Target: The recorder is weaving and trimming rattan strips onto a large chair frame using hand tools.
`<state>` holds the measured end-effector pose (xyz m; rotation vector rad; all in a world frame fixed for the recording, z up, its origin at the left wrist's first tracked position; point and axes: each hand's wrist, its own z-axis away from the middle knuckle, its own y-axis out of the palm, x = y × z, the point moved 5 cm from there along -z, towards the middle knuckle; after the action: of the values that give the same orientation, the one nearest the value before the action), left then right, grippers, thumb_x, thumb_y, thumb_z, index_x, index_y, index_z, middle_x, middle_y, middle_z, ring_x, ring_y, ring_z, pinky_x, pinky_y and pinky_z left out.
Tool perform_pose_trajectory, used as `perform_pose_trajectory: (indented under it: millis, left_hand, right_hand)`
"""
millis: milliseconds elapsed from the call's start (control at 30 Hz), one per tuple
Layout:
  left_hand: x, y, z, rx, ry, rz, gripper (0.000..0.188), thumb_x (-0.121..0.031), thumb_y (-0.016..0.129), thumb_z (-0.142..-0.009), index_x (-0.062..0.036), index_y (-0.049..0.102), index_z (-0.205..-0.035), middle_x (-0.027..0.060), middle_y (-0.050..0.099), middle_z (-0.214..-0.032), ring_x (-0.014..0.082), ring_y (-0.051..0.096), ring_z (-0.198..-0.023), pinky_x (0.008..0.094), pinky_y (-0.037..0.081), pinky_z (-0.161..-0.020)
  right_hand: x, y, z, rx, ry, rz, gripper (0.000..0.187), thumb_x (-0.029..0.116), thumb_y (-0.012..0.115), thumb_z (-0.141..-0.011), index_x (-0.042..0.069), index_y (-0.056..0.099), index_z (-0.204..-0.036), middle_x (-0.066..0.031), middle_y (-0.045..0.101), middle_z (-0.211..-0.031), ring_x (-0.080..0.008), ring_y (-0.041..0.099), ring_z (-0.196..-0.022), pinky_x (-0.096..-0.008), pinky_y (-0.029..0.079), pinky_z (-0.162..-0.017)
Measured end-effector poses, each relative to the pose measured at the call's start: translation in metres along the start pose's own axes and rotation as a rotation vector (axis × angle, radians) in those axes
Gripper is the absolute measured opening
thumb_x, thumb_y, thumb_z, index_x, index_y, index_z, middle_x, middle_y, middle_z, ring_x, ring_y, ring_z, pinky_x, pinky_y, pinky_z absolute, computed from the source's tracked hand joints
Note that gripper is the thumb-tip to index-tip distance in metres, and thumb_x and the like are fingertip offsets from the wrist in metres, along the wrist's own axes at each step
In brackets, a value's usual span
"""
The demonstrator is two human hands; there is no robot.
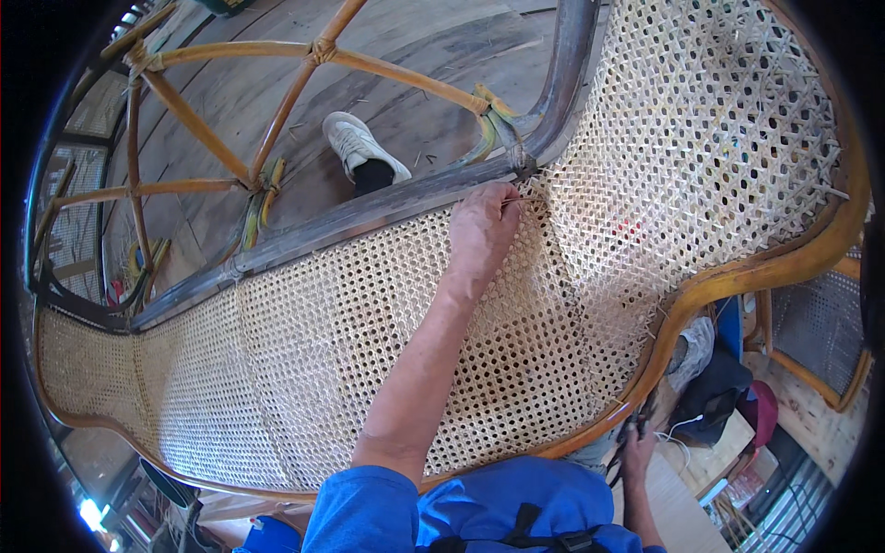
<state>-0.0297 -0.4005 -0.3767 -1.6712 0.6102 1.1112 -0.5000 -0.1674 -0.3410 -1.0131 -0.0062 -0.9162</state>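
Observation:
My left hand reaches across a woven cane panel to its far edge, beside the dark frame rail. Its fingertips are pinched together, and a thin cane strand sticks out from them to the right. The fingertips are just below the corner where the rail bends upward. Low on the right, beyond the panel's glossy brown rattan rim, my right hand is closed around a dark, slim tool. Most of that tool is hidden, so its kind is unclear.
Rattan poles with bound joints stand at the upper left. A white shoe rests on the wooden floor. At right, the cane weave rises into a taller section with loose ends. A maroon cap-like item and cables lie lower right.

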Motion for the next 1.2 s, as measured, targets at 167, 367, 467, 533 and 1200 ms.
perform_pose_trajectory:
  millis: [167,367,467,533,1200]
  left_hand:
    - [0.012,0.005,0.002,0.008,-0.070,0.106,0.019,-0.014,0.064,-0.083,-0.0026,0.064,-0.098,0.0112,0.064,-0.092,0.0230,0.062,-0.083,0.0332,0.048,-0.076]
    - [0.012,0.009,-0.001,0.001,-0.173,0.194,0.018,-0.017,0.063,-0.084,-0.0058,0.065,-0.098,0.0092,0.065,-0.092,0.0229,0.060,-0.086,0.0336,0.045,-0.078]
    - [0.011,0.004,-0.006,-0.012,-0.137,0.174,0.015,-0.018,0.062,-0.084,-0.0091,0.067,-0.095,0.0121,0.066,-0.095,0.0302,0.062,-0.092,0.0385,0.045,-0.082]
    - [0.013,0.003,-0.011,-0.004,-0.108,0.149,0.015,-0.017,0.061,-0.084,-0.0086,0.067,-0.095,0.0131,0.066,-0.095,0.0305,0.062,-0.093,0.0384,0.045,-0.082]
    - [0.022,0.012,-0.035,-0.030,-0.096,0.096,0.015,-0.020,0.061,-0.086,-0.0096,0.063,-0.097,0.0124,0.065,-0.096,0.0326,0.063,-0.087,0.0410,0.049,-0.075]
  right_hand:
    - [-0.019,0.034,-0.015,-0.065,-0.218,0.150,0.036,0.009,0.053,-0.088,-0.001,0.049,-0.123,-0.0185,0.057,-0.109,-0.0320,0.058,-0.101,-0.0376,0.045,-0.088]
    - [-0.012,0.033,-0.007,-0.033,-0.415,0.505,0.041,0.004,0.054,-0.085,-0.001,0.048,-0.125,-0.0226,0.052,-0.119,-0.0372,0.047,-0.116,-0.0425,0.037,-0.100]
    - [0.055,0.014,0.008,-0.065,-0.461,0.488,0.035,0.005,0.054,-0.085,0.000,0.053,-0.120,-0.0201,0.057,-0.112,-0.0356,0.055,-0.106,-0.0407,0.043,-0.093]
    - [0.109,0.000,0.016,-0.040,-0.485,0.354,0.023,0.006,0.054,-0.085,0.000,0.059,-0.106,-0.0176,0.061,-0.098,-0.0337,0.060,-0.093,-0.0391,0.047,-0.082]
    - [0.419,0.155,-0.041,0.122,-1.122,0.255,0.025,0.004,0.053,-0.089,-0.002,0.056,-0.113,-0.0178,0.062,-0.105,-0.0279,0.061,-0.092,-0.0341,0.048,-0.081]
